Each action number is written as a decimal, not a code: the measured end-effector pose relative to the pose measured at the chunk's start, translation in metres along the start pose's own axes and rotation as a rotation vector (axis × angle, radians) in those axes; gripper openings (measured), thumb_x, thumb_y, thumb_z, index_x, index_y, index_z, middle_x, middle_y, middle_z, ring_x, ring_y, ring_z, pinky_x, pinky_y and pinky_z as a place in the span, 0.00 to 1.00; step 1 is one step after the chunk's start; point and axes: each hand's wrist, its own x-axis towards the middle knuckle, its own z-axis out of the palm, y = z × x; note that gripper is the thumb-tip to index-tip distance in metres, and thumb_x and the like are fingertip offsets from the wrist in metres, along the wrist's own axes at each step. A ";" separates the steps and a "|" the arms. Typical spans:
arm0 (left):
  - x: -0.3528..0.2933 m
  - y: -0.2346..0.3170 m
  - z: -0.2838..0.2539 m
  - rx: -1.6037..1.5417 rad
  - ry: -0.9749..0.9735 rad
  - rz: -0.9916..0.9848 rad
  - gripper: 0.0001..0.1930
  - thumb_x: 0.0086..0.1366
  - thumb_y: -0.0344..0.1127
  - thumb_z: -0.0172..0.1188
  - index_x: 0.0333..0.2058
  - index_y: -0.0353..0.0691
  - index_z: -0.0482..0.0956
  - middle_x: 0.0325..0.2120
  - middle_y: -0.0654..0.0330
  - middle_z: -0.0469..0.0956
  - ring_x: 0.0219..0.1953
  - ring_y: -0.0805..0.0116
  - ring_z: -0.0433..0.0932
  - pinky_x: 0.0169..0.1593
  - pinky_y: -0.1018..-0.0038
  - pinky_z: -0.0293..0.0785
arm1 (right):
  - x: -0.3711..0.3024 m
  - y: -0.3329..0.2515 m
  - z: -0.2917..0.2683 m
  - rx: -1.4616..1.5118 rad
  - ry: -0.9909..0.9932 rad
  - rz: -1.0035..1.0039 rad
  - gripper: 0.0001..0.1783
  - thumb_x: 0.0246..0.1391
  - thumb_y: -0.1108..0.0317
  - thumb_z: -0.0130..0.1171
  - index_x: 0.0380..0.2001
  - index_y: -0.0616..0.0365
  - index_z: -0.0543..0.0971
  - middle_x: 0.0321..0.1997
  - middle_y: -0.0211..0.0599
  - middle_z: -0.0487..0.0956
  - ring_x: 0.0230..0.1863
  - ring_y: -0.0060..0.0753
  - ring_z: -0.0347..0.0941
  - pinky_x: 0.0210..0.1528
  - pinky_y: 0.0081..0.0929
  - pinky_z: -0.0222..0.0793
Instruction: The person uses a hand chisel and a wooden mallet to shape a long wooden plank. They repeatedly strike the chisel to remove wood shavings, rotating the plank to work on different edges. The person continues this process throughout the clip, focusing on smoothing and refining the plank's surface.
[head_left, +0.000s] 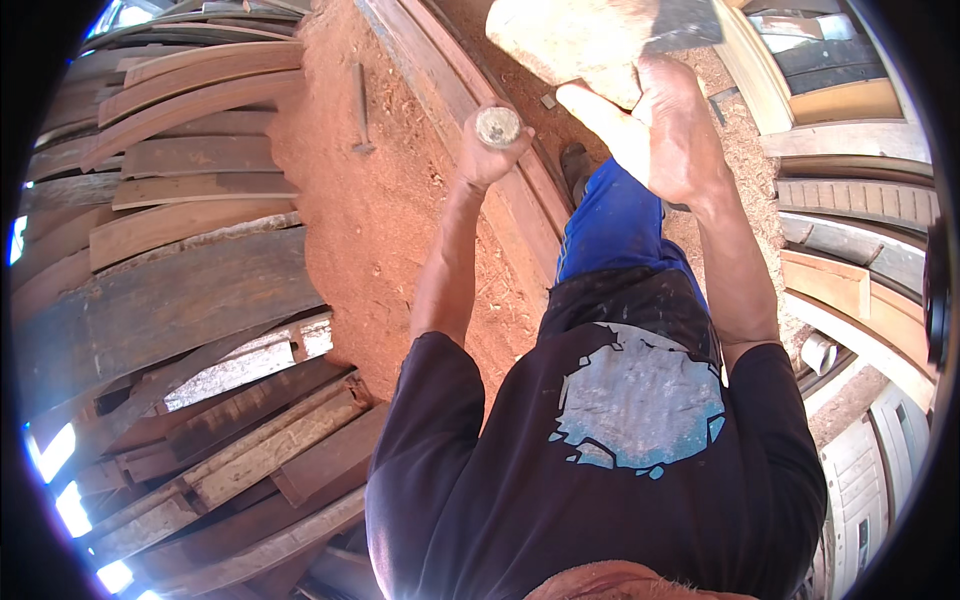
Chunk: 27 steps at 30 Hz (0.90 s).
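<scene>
My left hand (pixel 483 155) is closed round an upright round wooden handle (pixel 497 127), its blunt end facing up. Whatever tool lies below that fist is hidden. My right hand (pixel 685 140) grips the near edge of a broad pale block (pixel 560 35), thumb pointing left along it. Strong sunlight bleaches the block, so its exact kind is unclear; a dark grey flat part (pixel 685 25) shows at its right. Under both hands runs a long reddish wooden beam (pixel 525 205), slanting from the top toward my legs.
A hammer (pixel 361 110) lies on the reddish sawdust (pixel 380 240) left of the beam. Stacked boards (pixel 170 290) fill the left side. More planks (pixel 850 140) and pale slatted panels (pixel 860 480) line the right. My shoe (pixel 576 165) stands close beside the beam.
</scene>
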 end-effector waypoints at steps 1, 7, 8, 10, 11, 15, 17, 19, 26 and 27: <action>-0.003 0.001 0.002 0.018 -0.012 0.020 0.13 0.54 0.30 0.73 0.35 0.39 0.78 0.27 0.65 0.80 0.31 0.75 0.77 0.37 0.73 0.76 | -0.002 -0.003 0.001 -0.049 0.007 -0.033 0.13 0.59 0.71 0.69 0.46 0.66 0.82 0.41 0.43 0.87 0.42 0.29 0.83 0.46 0.29 0.77; -0.013 -0.009 0.010 0.088 -0.117 0.116 0.16 0.53 0.31 0.73 0.40 0.37 0.80 0.31 0.62 0.83 0.36 0.70 0.81 0.42 0.70 0.79 | -0.014 0.042 0.041 -0.579 -0.447 0.360 0.12 0.58 0.67 0.66 0.40 0.66 0.83 0.32 0.55 0.85 0.33 0.43 0.83 0.33 0.41 0.79; -0.017 -0.005 0.014 0.085 -0.102 0.177 0.16 0.53 0.31 0.73 0.41 0.37 0.81 0.32 0.62 0.84 0.37 0.70 0.81 0.43 0.69 0.79 | -0.016 0.048 0.038 -0.669 -0.436 0.219 0.13 0.58 0.69 0.64 0.43 0.66 0.82 0.33 0.58 0.84 0.34 0.45 0.84 0.32 0.43 0.79; -0.025 0.001 0.015 0.138 -0.134 0.181 0.18 0.53 0.30 0.73 0.43 0.36 0.81 0.38 0.60 0.84 0.40 0.71 0.82 0.44 0.71 0.80 | -0.016 0.045 0.031 -0.691 -0.471 0.207 0.18 0.58 0.69 0.61 0.50 0.67 0.79 0.36 0.64 0.83 0.39 0.53 0.84 0.36 0.48 0.79; -0.029 0.001 0.018 0.080 -0.060 0.133 0.17 0.53 0.29 0.72 0.42 0.36 0.80 0.37 0.60 0.84 0.39 0.72 0.82 0.43 0.71 0.79 | -0.020 0.037 0.027 -0.611 -0.421 0.207 0.19 0.58 0.68 0.62 0.50 0.68 0.78 0.36 0.63 0.83 0.39 0.54 0.84 0.38 0.48 0.79; -0.017 0.002 0.028 -0.160 0.228 -0.059 0.12 0.56 0.24 0.71 0.36 0.38 0.77 0.29 0.64 0.80 0.34 0.77 0.78 0.37 0.74 0.77 | -0.030 0.021 0.018 -0.316 -0.167 0.155 0.21 0.58 0.65 0.66 0.49 0.69 0.78 0.38 0.58 0.84 0.40 0.54 0.84 0.47 0.42 0.78; -0.012 -0.004 0.020 -0.029 0.271 0.007 0.12 0.57 0.24 0.71 0.34 0.39 0.75 0.27 0.67 0.78 0.31 0.77 0.77 0.35 0.74 0.76 | -0.027 0.007 0.006 -0.175 -0.092 0.100 0.20 0.58 0.65 0.68 0.47 0.68 0.79 0.38 0.56 0.85 0.39 0.50 0.84 0.46 0.39 0.78; -0.017 0.004 0.017 -0.040 0.167 0.003 0.12 0.56 0.25 0.72 0.34 0.39 0.75 0.26 0.67 0.77 0.30 0.78 0.75 0.35 0.76 0.75 | -0.022 -0.012 -0.008 -0.146 -0.064 0.047 0.17 0.60 0.68 0.67 0.48 0.68 0.79 0.42 0.51 0.85 0.43 0.40 0.83 0.49 0.35 0.77; -0.030 0.014 0.016 0.041 -0.093 0.076 0.11 0.55 0.27 0.72 0.35 0.39 0.79 0.29 0.64 0.80 0.33 0.76 0.78 0.39 0.75 0.77 | -0.029 0.006 0.007 -0.111 -0.010 -0.033 0.10 0.59 0.75 0.64 0.43 0.68 0.81 0.37 0.40 0.86 0.40 0.32 0.83 0.42 0.32 0.79; -0.029 0.013 0.017 0.021 -0.110 0.089 0.11 0.54 0.27 0.72 0.35 0.39 0.80 0.30 0.64 0.81 0.34 0.76 0.79 0.40 0.74 0.77 | -0.029 0.015 0.015 -0.319 -0.189 0.104 0.10 0.58 0.73 0.64 0.42 0.67 0.82 0.36 0.44 0.86 0.38 0.38 0.83 0.41 0.35 0.78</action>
